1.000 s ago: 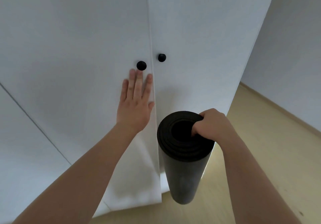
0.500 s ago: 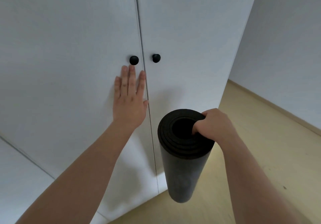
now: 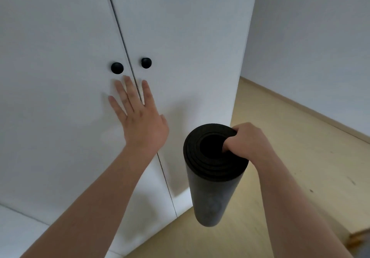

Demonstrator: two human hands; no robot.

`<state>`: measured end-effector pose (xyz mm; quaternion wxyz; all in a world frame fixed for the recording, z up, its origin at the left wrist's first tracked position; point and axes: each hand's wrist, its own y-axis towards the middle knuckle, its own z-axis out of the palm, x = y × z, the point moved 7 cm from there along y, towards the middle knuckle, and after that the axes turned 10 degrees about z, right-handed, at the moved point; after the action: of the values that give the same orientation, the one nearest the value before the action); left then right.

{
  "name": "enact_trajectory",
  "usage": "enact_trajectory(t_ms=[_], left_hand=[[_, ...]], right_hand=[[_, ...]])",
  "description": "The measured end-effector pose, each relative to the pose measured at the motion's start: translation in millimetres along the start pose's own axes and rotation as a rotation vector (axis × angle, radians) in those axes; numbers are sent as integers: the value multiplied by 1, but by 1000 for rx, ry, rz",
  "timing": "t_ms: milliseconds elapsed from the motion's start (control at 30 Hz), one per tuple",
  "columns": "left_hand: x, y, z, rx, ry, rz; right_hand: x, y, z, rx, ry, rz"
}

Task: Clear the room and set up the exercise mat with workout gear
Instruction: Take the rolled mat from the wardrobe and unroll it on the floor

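The grip of the right hand (image 3: 248,143) was closed over the top rim of the rolled black exercise mat (image 3: 214,189), the fingers being hooked down into its hollow core and the back of the hand turned upward. The mat was held upright by that end alone and hung clear of the pale wooden floor (image 3: 300,167), in front of the lower right corner of the white cabinet; its coiled layers were shown at the upper end. The left hand (image 3: 140,117) was held open, with straight, spread fingers, and appeared to be laid flat against the cabinet across the thin dark seam between the left door (image 3: 50,57) and the right door (image 3: 190,37); nothing was gripped by it. Its fingertips were placed just below the left knob (image 3: 117,68), apart from it, while the right knob (image 3: 146,63) was seen just beside, on the other door. Both knobs were round and black. The doors appeared to be closed. A pale wall (image 3: 320,37) was seen to the right, met by the floor along a low skirting. An orange and grey thing was cut off at the bottom right corner and could not be identified.
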<state>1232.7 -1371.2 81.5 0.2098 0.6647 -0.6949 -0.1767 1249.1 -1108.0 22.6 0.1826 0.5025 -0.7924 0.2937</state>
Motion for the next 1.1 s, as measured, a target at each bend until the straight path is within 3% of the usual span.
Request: enact_trajectory(t_ms=[67,133,233,333,433,700,1100], left_hand=[[-35,0,-8,-51,-168,54],[-76,9,-6,28,-404,142],[-154,17,19,482,-772,318],[-224,11,32,735,-763,574],[-293,16,43,774,-654,719],[-458,26,91,842,-455,827],[-703,71,170,830,-510,1117]], right_hand=[[-14,7,-8,3,0,-2],[-32,15,-19,13,-7,3],[-63,30,-41,28,-7,34],[-90,44,-64,33,-21,56],[-130,65,-95,17,-12,98],[-229,119,-162,-47,8,167],[-402,244,-260,-114,115,419]])
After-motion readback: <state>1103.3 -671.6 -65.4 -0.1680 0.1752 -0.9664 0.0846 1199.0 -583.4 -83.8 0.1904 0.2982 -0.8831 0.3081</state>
